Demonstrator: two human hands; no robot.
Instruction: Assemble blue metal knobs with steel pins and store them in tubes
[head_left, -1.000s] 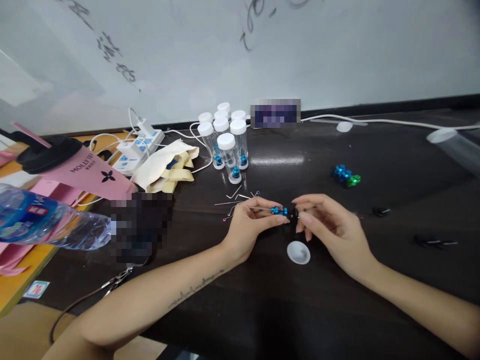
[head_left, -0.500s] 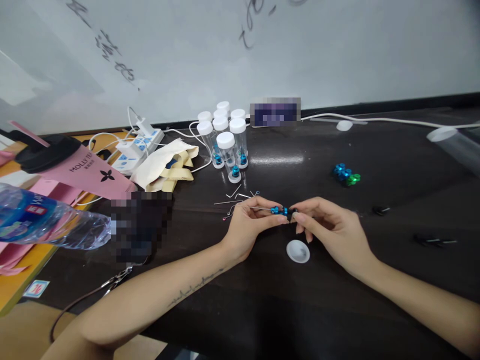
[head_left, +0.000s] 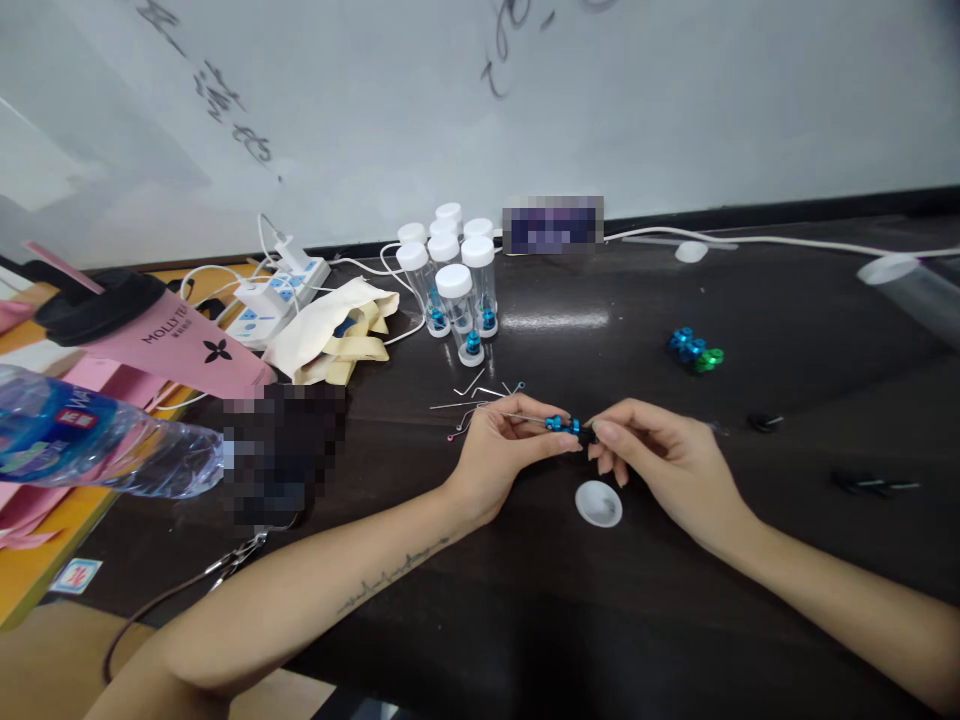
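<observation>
Between thumb and fingers, my left hand [head_left: 491, 450] pinches a small shiny blue metal part [head_left: 563, 425]. A thin metal rod runs from the part's left end back over that hand. My right hand [head_left: 667, 465] has its thumb and index finger closed on the black piece [head_left: 589, 435] at the part's right end; the fingertips partly hide it. Just below the hands lies a small round white cap [head_left: 598, 504], its hollow side up with something dark inside. Several thin bent metal rods [head_left: 480, 390] lie beyond my left hand, some with coloured ends.
Clear tubes with white caps [head_left: 455, 283] stand at the back, blue parts inside. Blue and green metal parts [head_left: 695, 350] lie right of centre, black pieces [head_left: 765, 421] farther right. At left are a pink cup [head_left: 180, 345], a water bottle [head_left: 112, 440], a cloth bag [head_left: 307, 335] and a power strip [head_left: 300, 285].
Both hands hold nearly the same pose around the blue metal part. The whole view has shifted very slightly; nothing has been picked up or released.
</observation>
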